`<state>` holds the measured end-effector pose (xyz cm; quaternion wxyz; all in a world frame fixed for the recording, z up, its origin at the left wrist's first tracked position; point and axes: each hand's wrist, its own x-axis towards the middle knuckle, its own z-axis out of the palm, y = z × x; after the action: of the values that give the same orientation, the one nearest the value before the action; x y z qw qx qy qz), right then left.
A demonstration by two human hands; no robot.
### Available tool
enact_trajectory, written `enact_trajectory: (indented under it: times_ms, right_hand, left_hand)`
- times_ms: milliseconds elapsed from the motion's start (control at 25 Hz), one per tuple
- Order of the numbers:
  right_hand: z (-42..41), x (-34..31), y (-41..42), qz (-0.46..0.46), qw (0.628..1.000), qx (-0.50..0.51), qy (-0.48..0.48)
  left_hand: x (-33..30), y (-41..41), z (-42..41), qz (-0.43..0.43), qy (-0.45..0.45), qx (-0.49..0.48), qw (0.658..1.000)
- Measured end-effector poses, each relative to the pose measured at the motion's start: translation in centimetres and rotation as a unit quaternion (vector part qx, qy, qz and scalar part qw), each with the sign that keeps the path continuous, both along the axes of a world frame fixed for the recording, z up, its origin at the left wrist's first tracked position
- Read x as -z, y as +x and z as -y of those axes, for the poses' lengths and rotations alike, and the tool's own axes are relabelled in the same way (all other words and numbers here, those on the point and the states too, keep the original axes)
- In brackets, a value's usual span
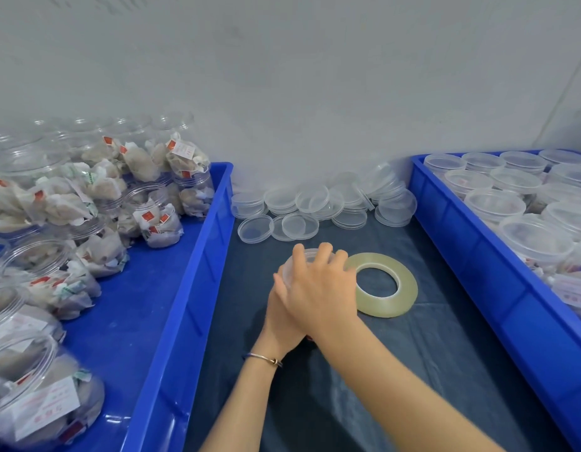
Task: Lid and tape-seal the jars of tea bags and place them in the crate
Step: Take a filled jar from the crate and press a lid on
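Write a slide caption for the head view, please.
Both hands press a lid on a jar beside the tape roll.

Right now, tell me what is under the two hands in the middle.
A clear lid on a jar shows past the fingers of the right hand, which lies over the left hand. The jar's body and contents are covered. The tape roll lies beside them.

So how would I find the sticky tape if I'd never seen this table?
Look at the dark cloth between the two blue crates. Just right of the hands lies the tape roll, flat on the cloth. It is a yellowish ring with a big hole, unlike the clear round lids piled behind it.
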<state>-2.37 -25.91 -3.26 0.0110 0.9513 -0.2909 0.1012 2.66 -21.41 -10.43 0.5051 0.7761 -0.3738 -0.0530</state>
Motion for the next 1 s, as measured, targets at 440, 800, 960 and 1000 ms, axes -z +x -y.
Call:
enact_trajectory:
  times_ms: [440, 800, 960, 1000]
  right_hand:
    - [2.7, -1.6, -0.7, -0.115, 0.989, -0.081, -0.04]
    - [3.2, 1.3, -1.3, 0.104, 0.973, -0.207, -0.022]
    - [4.0, 1.0, -1.0, 0.194, 0.945, -0.222, 0.14]
    - [4.9, 0.7, -1.5, 0.255, 0.895, -0.232, 0.283]
  left_hand:
    - [0.6, 0.3, 0.9, -0.087, -0.125, 0.021, 0.988]
    - [-0.4, -0.3, 1.5, 0.289, 0.025, -0.056, 0.955]
    - [-0.6, -0.9, 0.3, 0.095, -0.053, -0.051, 0.993]
    - [-0.1, -1.0, 0.0, -0.009, -0.095, -0.037, 0.995]
